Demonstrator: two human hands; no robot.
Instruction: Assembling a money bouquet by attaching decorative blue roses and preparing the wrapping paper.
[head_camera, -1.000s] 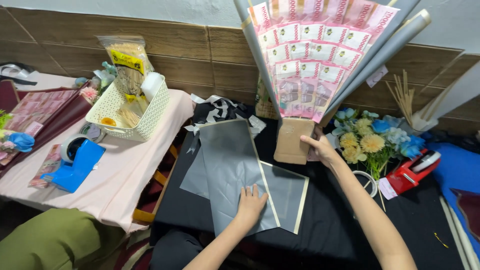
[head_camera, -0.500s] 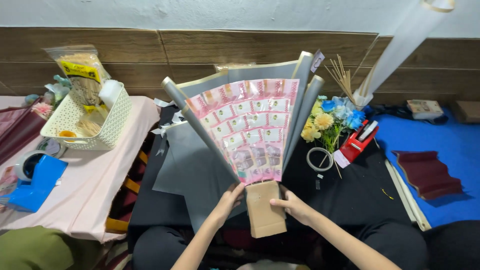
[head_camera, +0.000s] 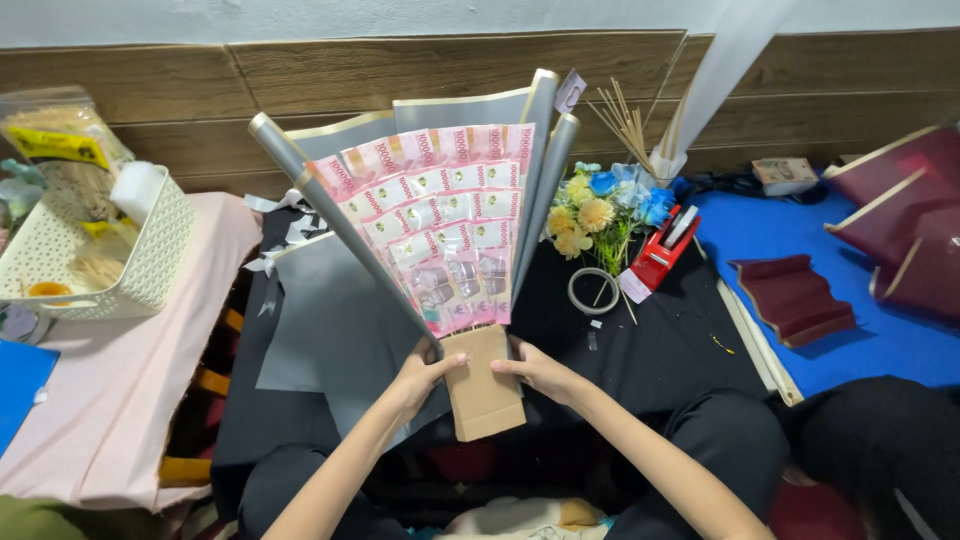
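I hold a bouquet of pink banknotes (head_camera: 452, 215) upright in front of me, fanned out and framed by grey wrapping paper with gold edges (head_camera: 545, 150). Its base is a brown cardboard handle (head_camera: 483, 385). My left hand (head_camera: 415, 375) grips the left side of the handle where the wrap meets it. My right hand (head_camera: 540, 368) holds the right side. Under the bouquet, sheets of grey paper (head_camera: 320, 320) lie on black cloth (head_camera: 660, 340).
A white basket (head_camera: 150, 255) with packets stands on a pink cloth at left. Artificial yellow and blue flowers (head_camera: 600, 210), a tape roll (head_camera: 592, 290) and a red tape dispenser (head_camera: 660, 255) lie right of the bouquet. Dark red folded sheets (head_camera: 795, 300) rest on a blue mat.
The bouquet came from my raised right hand at the right down to the centre. My left hand left the grey sheet and took the handle. Both hands now hold it.
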